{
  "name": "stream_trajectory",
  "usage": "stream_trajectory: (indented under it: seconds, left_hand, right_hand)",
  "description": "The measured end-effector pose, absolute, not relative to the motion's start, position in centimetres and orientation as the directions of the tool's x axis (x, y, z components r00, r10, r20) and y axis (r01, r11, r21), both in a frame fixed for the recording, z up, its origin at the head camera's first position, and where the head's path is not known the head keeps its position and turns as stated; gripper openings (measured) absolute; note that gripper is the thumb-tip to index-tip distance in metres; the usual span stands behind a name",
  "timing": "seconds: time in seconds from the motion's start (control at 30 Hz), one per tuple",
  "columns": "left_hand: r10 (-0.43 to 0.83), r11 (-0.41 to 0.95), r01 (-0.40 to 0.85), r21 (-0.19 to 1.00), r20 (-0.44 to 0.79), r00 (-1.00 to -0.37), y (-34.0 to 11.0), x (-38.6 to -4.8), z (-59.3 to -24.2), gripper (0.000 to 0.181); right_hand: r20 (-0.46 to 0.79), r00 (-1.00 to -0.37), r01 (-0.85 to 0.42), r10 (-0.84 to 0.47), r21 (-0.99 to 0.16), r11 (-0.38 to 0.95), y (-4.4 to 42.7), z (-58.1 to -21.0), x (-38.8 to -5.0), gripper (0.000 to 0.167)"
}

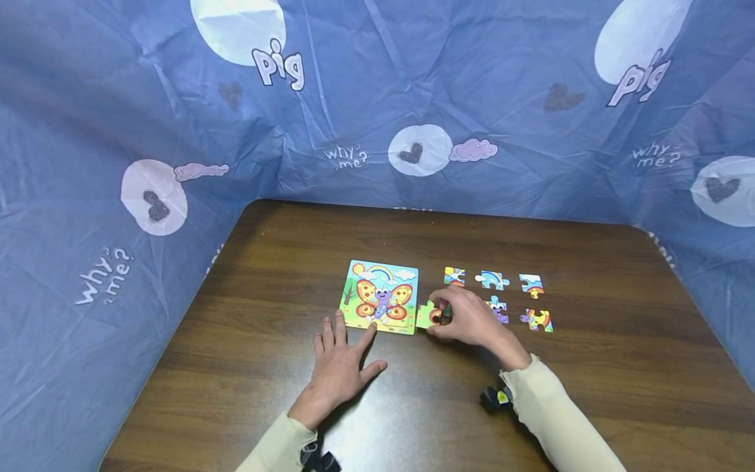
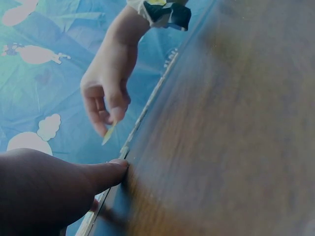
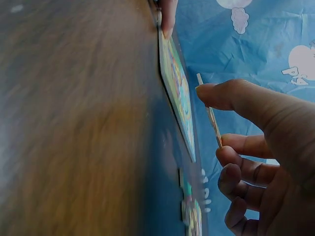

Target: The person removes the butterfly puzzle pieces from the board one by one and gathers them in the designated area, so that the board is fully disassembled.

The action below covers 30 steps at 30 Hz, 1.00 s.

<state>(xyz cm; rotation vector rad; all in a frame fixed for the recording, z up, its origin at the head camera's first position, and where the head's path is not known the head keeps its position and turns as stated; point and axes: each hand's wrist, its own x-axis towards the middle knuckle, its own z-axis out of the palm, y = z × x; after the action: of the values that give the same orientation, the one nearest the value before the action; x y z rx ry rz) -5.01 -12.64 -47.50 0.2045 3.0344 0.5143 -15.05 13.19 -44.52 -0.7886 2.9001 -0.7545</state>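
Note:
A square butterfly puzzle board (image 1: 380, 296) lies flat on the table, its picture a purple butterfly under a sun and rainbow. My left hand (image 1: 337, 368) is spread on the table in front of it, one fingertip touching the board's lower edge. Just right of the board, my right hand (image 1: 472, 319) pinches a green and orange puzzle piece (image 1: 426, 316) between thumb and fingers. The right wrist view shows this piece (image 3: 212, 122) edge-on, raised above the tabletop and apart from the board (image 3: 178, 93). The fingers cover part of the piece in the head view.
Several loose puzzle pieces lie in rows right of the board, among them a rainbow piece (image 1: 492, 280), a cloud piece (image 1: 532, 284) and a yellow wing piece (image 1: 538, 319). My right hand partly hides a purple piece (image 1: 499, 311). Blue printed cloth (image 1: 354, 98) hangs behind the wooden table (image 1: 265, 262).

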Motion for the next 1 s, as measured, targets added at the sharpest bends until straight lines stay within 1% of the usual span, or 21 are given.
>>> stream_trajectory:
  seconds: [0.13, 0.63, 1.0]
  left_hand:
    - [0.138, 0.936, 0.118, 0.331, -0.039, -0.99, -12.7, -5.0, -47.5, 0.069]
    - [0.138, 0.938, 0.118, 0.325, -0.038, -0.99, -12.7, -5.1, -47.6, 0.069]
    - [0.137, 0.937, 0.118, 0.33, -0.034, -0.99, -12.7, -5.0, -47.6, 0.069]
  right_hand:
    - [0.093, -0.864, -0.475, -0.495, -0.477, 0.74, 14.1, -44.7, -14.7, 0.052]
    - [0.035, -0.88, -0.443, -0.473, -0.416, 0.794, 16.7, -45.7, -13.3, 0.051]
    - [0.023, -0.855, -0.476, -0.517, -0.426, 0.769, 17.8, -46.2, -13.0, 0.051]
